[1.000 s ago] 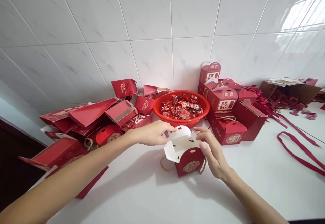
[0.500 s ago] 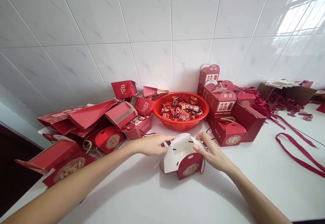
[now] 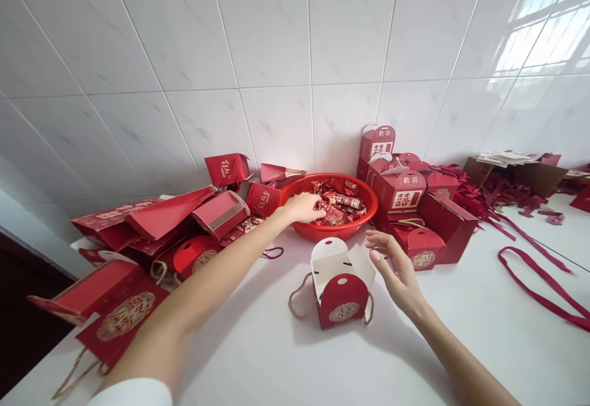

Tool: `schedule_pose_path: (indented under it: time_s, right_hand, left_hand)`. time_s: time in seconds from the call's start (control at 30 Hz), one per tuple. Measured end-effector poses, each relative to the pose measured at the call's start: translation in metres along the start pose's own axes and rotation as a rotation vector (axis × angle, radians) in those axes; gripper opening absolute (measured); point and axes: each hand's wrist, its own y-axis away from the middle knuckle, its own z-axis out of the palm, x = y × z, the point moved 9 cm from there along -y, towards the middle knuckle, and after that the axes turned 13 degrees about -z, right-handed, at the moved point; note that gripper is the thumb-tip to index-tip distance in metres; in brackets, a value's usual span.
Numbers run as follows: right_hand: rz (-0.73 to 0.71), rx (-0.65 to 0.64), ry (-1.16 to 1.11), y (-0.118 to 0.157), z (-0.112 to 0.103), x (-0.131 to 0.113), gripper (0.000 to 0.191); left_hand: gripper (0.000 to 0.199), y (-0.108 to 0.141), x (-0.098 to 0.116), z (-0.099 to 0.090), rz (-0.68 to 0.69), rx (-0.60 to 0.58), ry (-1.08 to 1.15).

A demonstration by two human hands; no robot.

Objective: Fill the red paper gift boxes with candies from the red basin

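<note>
My left hand point(image 3: 304, 207) reaches into the red plastic basin point(image 3: 336, 232), its fingers bent down and together among the red-wrapped candies point(image 3: 341, 200). Whatever they grip is hidden. In front of the basin stands a small red gift box point(image 3: 343, 304) with its top open, white inside, rope handles hanging at both sides. One white flap point(image 3: 364, 265) leans out on its right. My right hand point(image 3: 394, 265) hovers beside that flap, open, thumb and fingers apart, holding nothing.
Red boxes and bags lie heaped on the left point(image 3: 152, 228). More red boxes point(image 3: 408, 194) are stacked right of the basin. Dark red ribbons point(image 3: 544, 283) and a cardboard box point(image 3: 548, 175) lie farther right. A tiled wall point(image 3: 276, 123) rises behind the white table.
My left hand has left the gift box and moved up into the basin. My right hand has let go of the box's flap and drawn slightly right. The box's back flap now stands up.
</note>
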Motion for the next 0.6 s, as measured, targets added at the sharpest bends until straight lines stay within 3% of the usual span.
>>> schedule_pose_path:
  time_s: [0.1,0.2,0.37,0.6]
  right_hand:
    - [0.004,0.019,0.030,-0.001,-0.003,0.005,0.031]
    - [0.008,0.025,0.055,-0.001,-0.004,0.009,0.029]
    - [0.013,0.005,0.072,-0.001,-0.001,0.007,0.029]
    - [0.046,-0.011,0.070,-0.001,0.001,0.007,0.032]
  left_hand:
    - [0.031,-0.032,-0.005,0.025,-0.092,-0.022,0.049]
    - [0.017,-0.050,-0.014,0.038,-0.128,-0.022,0.174]
    - [0.012,-0.051,-0.022,0.031,-0.054,-0.011,0.532]
    - [0.031,-0.035,-0.012,0.023,0.055,-0.167,1.066]
